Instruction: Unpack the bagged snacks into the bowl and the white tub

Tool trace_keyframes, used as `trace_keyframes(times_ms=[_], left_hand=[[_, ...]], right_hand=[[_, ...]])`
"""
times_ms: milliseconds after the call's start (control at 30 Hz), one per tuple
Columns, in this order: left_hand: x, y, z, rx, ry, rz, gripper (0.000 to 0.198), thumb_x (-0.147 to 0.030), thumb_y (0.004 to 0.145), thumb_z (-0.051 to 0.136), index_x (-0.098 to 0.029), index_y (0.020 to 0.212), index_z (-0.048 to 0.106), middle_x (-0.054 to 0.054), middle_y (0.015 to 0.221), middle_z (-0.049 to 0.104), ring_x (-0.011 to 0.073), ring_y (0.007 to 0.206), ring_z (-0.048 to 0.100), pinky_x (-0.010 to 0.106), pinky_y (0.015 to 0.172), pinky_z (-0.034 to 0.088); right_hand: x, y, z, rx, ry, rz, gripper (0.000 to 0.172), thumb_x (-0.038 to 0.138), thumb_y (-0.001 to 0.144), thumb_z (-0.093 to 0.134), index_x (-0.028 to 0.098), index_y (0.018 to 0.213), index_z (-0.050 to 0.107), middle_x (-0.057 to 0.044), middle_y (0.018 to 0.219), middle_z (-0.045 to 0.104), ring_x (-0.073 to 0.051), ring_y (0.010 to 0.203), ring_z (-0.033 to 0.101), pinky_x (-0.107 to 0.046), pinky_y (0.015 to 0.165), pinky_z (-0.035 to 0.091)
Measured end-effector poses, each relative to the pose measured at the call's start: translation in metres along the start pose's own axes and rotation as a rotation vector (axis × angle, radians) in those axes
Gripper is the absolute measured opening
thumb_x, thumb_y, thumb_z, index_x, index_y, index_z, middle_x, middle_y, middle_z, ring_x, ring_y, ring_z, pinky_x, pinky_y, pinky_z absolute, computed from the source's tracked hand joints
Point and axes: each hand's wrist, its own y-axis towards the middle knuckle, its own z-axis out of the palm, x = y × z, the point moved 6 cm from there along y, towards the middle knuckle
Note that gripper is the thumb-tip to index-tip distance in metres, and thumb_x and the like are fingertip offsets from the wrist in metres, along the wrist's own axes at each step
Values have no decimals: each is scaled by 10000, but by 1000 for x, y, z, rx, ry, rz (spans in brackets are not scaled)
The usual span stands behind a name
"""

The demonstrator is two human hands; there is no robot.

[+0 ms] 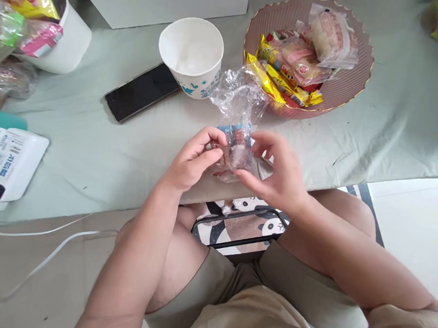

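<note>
Both hands hold one small snack packet (pixel 235 147) in clear plastic with a blue band, just above the near edge of the table. My left hand (pixel 194 159) pinches its left side with fingers curled. My right hand (pixel 279 171) grips its right side between thumb and fingers. The opened, crinkled top of the wrapper (pixel 238 92) sticks up toward the cup. A brownish snack shows inside the plastic.
A white paper cup (pixel 191 55) stands behind the packet, with a black phone (pixel 141 93) to its left. A pink scalloped bowl (pixel 356 89) of wrapped snacks sits at the back right. A white power bank (pixel 10 165) with a cable lies left; a white tub (pixel 67 41) of packets at far left.
</note>
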Motion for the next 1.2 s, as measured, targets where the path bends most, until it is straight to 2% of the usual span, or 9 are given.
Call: trace_keyframes(times_ms=[100, 267, 433, 567, 700, 800, 967, 1100, 1200], left_hand=[[1, 3, 2, -82, -9, -46, 129, -319, 924, 675, -243, 989, 594, -15, 780, 523, 114, 575, 490, 225, 502, 434], [-3, 6, -16, -435, -153, -23, 208, -327, 879, 717, -264, 972, 542, -40, 717, 515, 116, 538, 493, 235, 497, 441], [-8, 2, -36, -665, -260, -2, 290, -291, 850, 741, -283, 984, 483, -54, 764, 579, 111, 570, 529, 238, 511, 434], [-15, 1, -29, -585, -331, 43, 407, -369, 798, 824, -271, 942, 456, -60, 716, 513, 102, 552, 476, 233, 482, 385], [-13, 2, -12, -367, -314, 25, 615, -586, 700, 911, -267, 939, 444, -53, 740, 490, 108, 575, 471, 243, 498, 373], [-10, 2, -7, -263, -150, 14, 616, -505, 666, 959, -253, 939, 467, -43, 792, 511, 103, 633, 485, 239, 558, 385], [-8, 5, -7, -321, 93, -32, 376, -308, 745, 851, -217, 740, 486, -42, 663, 414, 103, 571, 362, 257, 513, 290], [-15, 5, -6, -383, -113, -31, 336, -315, 804, 744, -213, 668, 454, -28, 621, 426, 115, 542, 401, 258, 522, 355], [-27, 1, -4, -325, -367, -2, 286, -304, 773, 748, -216, 692, 489, 7, 699, 579, 162, 658, 581, 306, 647, 515]], right_hand=[[9, -4, 8, 8, -87, -108, 329, 177, 925, 671, 251, 1239, 607, 15, 842, 670, -146, 727, 618, -320, 737, 514], [22, -6, 6, -41, -131, -286, 155, 126, 953, 588, 252, 979, 674, -8, 793, 641, -160, 728, 581, -328, 691, 445], [31, -13, 20, 292, -80, -483, 119, 159, 953, 578, 237, 941, 668, 1, 771, 665, -152, 695, 575, -344, 670, 394], [31, -11, 22, 420, 84, -438, 134, 145, 940, 548, 221, 938, 658, 11, 751, 656, -129, 652, 578, -307, 648, 429], [36, -10, 23, 357, 6, -464, 83, 174, 901, 607, 223, 882, 671, -40, 910, 737, -250, 1053, 685, -395, 893, 501], [41, -19, 35, 457, 30, -497, 98, 180, 939, 582, 216, 911, 669, -17, 1020, 783, -281, 1349, 618, -449, 1143, 417], [45, -31, 47, 572, 23, -506, 124, 187, 971, 539, 219, 927, 651, -3, 1022, 799, -236, 1348, 639, -441, 1200, 360], [37, -20, 31, 305, 96, -367, 57, 275, 944, 601, 229, 961, 629, -28, 970, 749, -228, 1093, 697, -419, 975, 493], [20, -11, 19, 91, -5, -177, 220, 290, 930, 622, 223, 1140, 610, -120, 1192, 669, -262, 1147, 657, -457, 991, 528]])
